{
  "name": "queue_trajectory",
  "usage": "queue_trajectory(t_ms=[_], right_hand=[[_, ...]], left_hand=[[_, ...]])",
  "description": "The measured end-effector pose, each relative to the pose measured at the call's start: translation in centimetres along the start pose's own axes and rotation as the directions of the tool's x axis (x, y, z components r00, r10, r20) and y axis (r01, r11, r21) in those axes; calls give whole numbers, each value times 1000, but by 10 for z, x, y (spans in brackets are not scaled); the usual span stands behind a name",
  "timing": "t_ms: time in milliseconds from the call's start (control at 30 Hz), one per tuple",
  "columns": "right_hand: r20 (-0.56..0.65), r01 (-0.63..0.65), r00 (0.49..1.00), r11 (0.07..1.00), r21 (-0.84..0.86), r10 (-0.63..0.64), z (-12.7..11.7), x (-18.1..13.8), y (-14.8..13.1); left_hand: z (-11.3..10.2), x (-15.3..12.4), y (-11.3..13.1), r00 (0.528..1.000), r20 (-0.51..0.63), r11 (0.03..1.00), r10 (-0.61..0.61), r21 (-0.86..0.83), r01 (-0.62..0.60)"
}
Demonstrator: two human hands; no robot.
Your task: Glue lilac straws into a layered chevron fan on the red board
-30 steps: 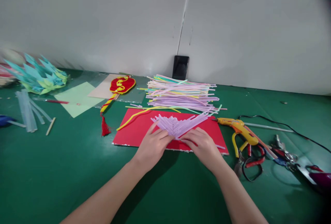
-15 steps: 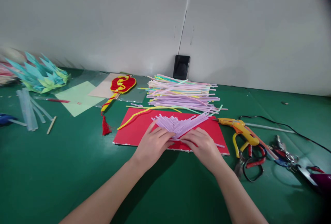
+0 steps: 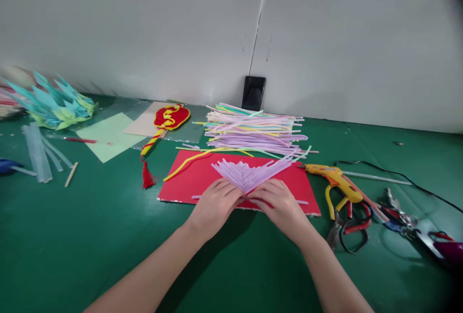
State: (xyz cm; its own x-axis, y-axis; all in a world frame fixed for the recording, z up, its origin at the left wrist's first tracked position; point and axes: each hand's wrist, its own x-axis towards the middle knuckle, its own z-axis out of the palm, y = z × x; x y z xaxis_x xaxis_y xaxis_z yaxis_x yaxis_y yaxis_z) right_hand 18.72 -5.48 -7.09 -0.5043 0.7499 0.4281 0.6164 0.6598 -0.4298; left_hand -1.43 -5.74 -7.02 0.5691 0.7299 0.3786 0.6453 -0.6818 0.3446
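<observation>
A fan of purple straws (image 3: 249,174) laid in a V lies on a red card (image 3: 188,180) on the green table. My left hand (image 3: 217,203) and my right hand (image 3: 279,205) meet at the point of the V, near the card's front edge. Both have their fingers curled and pinched on a single thin purple straw (image 3: 303,201) that runs crosswise under them. Its ends stick out to the left and right of my hands. A bent yellow straw (image 3: 188,159) lies on the card's far left part.
A pile of pastel straws (image 3: 253,132) sits behind the card, a black phone (image 3: 253,92) against the wall. A yellow glue gun (image 3: 334,178), its cable, scissors (image 3: 349,228) and pliers lie to the right. Left: red tasselled ornament (image 3: 170,117), paper sheets, glue sticks (image 3: 36,151), blue-green paper craft (image 3: 54,103).
Both hands have slid back from the V towards the card's front edge and drawn closer together. The single straw now lies level across, its left end showing beside my left hand.
</observation>
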Motion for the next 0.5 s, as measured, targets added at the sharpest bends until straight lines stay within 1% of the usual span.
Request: queue_trajectory(t_ms=[100, 167, 333, 500], right_hand=[[-2, 1, 1000, 1000, 22, -1, 0, -1, 2], [0, 8, 1000, 999, 48, -8, 0, -1, 3], [23, 35, 999, 995, 98, -37, -2, -2, 6], [123, 19, 992, 987, 161, -39, -7, -1, 2]], left_hand=[[0, -1, 2, 999, 15, 998, -49, -42, 50], [-1, -2, 2, 999, 23, 998, -45, -48, 46], [-3, -3, 2, 996, 84, 996, 22, -88, -14], [-9, 1, -1, 969, 222, 989, 113, -119, -88]])
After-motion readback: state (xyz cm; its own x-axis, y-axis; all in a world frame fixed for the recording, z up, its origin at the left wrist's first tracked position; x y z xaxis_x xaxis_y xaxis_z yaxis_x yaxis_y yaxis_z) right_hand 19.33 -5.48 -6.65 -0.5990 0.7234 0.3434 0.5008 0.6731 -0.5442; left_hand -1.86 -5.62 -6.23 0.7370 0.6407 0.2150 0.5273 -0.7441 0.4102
